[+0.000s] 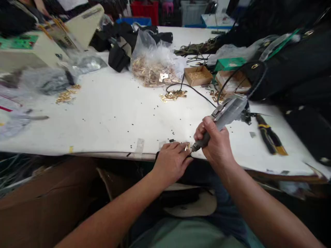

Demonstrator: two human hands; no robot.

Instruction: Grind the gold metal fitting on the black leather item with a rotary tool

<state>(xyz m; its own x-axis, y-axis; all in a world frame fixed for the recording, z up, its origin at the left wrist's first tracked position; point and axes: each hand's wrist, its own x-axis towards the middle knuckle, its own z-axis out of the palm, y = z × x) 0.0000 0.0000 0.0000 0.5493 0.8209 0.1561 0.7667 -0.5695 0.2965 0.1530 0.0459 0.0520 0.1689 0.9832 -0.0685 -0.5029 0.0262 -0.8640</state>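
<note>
My right hand [216, 139] is wrapped around a grey electric screwdriver [230, 108], tilted with its tip down and to the left. At the table's front edge my left hand [172, 162] pinches a small gold metal fitting [187, 146] between its fingers and thumb. The screwdriver's tip meets this fitting or stops just beside it; I cannot tell which. Something black shows under my left fingers, mostly hidden. Tiny black bits lie scattered on the table near the hand. A dark cord runs from the screwdriver's upper end.
A white table [108, 113] spreads before me. Gold fittings [173, 95] lie beyond my hands, near a plastic bag of gold parts [155, 67] and a cardboard box [198, 75]. Yellow-and-black pliers [270, 134] rest at right. Another gold pile [67, 94] is at left.
</note>
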